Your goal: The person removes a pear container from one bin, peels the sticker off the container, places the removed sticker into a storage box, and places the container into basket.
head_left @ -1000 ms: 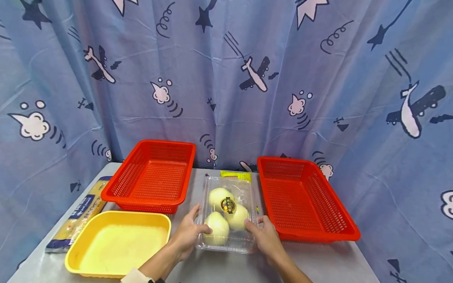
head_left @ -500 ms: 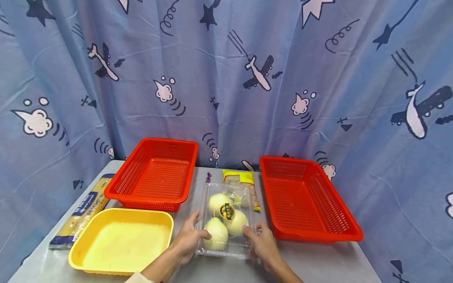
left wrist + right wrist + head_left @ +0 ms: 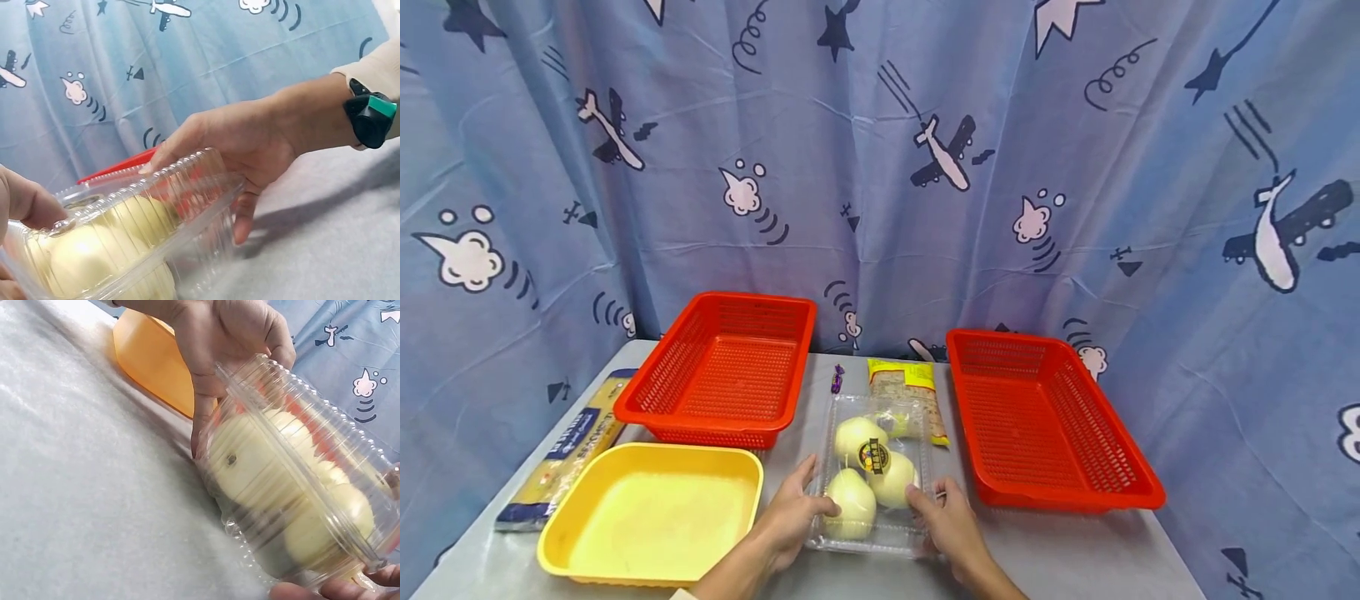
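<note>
Between my two hands is a clear plastic clamshell box (image 3: 880, 543) holding several pale yellow pears (image 3: 852, 504). A round dark label (image 3: 874, 457) sits on its lid. My left hand (image 3: 792, 515) grips the near left side, thumb over the lid edge. My right hand (image 3: 953, 527) grips the near right side the same way. The left wrist view shows the right hand (image 3: 237, 140) with a thumb on the lid and fingers lower down the side. In the right wrist view the box is tilted, near the tabletop (image 3: 112, 487); fingers under it are partly hidden.
Red baskets (image 3: 790, 408) (image 3: 1067, 502) stand at back left and right. A yellow tray (image 3: 647, 575) is at front left, a long noodle-like packet (image 3: 576, 442) beyond it. Behind the box lie a yellow-topped bag (image 3: 917, 379) and a small purple-wrapped candy (image 3: 837, 379).
Both hands have brought the box nearer to me and slightly left. The yellow-topped bag and the purple candy behind it now show more. The hands keep their grip.
</note>
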